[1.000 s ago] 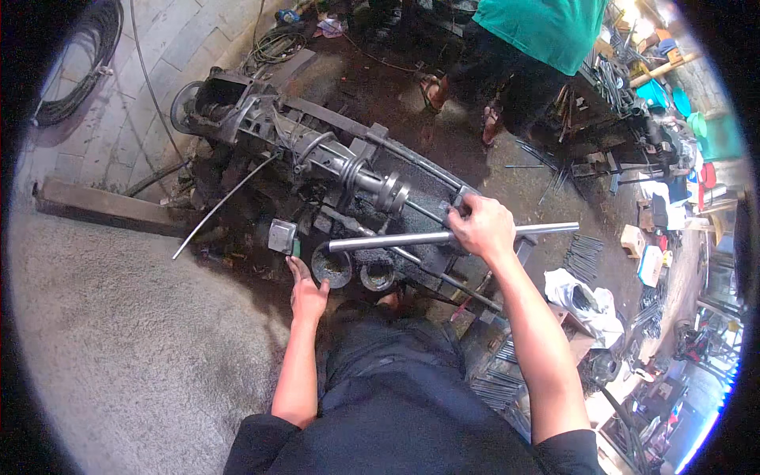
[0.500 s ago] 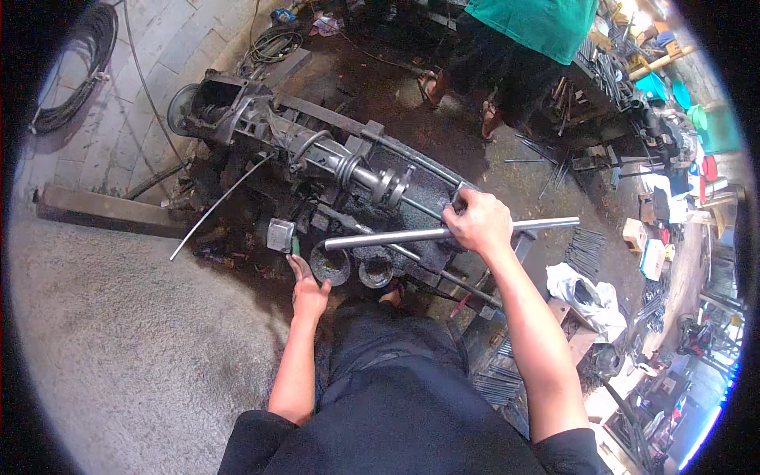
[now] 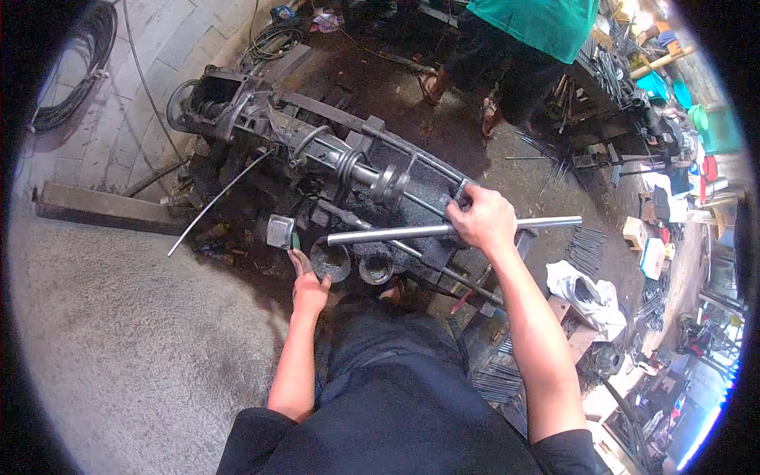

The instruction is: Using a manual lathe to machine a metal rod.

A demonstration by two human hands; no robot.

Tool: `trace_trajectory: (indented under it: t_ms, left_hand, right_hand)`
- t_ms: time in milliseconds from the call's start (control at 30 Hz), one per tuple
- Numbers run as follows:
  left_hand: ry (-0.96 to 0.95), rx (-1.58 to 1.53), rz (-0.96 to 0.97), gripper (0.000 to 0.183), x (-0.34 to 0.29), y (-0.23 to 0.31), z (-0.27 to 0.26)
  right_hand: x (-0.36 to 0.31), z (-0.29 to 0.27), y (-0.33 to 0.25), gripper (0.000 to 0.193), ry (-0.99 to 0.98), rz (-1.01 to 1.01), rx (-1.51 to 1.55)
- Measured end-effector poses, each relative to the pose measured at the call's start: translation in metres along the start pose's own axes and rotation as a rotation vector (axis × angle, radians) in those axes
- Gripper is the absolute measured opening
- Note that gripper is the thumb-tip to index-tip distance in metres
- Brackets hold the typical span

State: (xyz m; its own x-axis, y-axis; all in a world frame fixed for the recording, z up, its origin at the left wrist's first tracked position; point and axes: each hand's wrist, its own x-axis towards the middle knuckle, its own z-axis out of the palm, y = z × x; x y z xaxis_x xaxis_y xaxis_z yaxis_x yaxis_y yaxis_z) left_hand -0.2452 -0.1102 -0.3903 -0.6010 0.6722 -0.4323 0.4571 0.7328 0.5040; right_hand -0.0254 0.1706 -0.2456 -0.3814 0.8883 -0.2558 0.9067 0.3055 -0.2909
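Observation:
My right hand [image 3: 484, 218] is wrapped round a long, bright metal rod [image 3: 396, 233] near its middle, holding it slantwise over the front of a dark, greasy machine [image 3: 317, 150]. To the left, the fingers of my left hand [image 3: 309, 286] close on the green handle of a small tool with a square metal head [image 3: 280, 231]. What the tool is, I cannot tell. Between my hands, under the rod's left end, sits a round metal container [image 3: 332, 267]. A smaller round container [image 3: 376, 270] stands just right of it. The machine's collar [image 3: 389, 184] and guide bars lie beyond the rod.
A person in a green shirt [image 3: 538, 28] stands beyond the machine. A thin bent rod [image 3: 214, 207] juts out at its left. Bundles of metal rods [image 3: 584, 252] and a white sack [image 3: 584, 299] lie on the right. A long beam [image 3: 111, 210] rests along the left floor.
The rod and my right hand have shifted very slightly right. My left hand and the green-handled tool have moved up a little.

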Motion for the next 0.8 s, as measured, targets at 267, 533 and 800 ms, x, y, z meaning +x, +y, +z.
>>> trace_trajectory:
  t_ms: [267, 533, 800]
  left_hand:
    - [0.12, 0.056, 0.115, 0.106, 0.003, -0.02, 0.014]
    - [0.073, 0.069, 0.056, 0.104, 0.002, -0.011, 0.011]
    - [0.023, 0.024, 0.006, 0.102, 0.002, -0.007, 0.007]
  right_hand:
    - [-0.001, 0.002, 0.003, 0.037, 0.004, -0.004, 0.002]
    - [-0.001, 0.006, 0.008, 0.039, 0.025, -0.01, -0.01]
    - [-0.001, 0.002, 0.007, 0.039, -0.029, 0.028, -0.01]
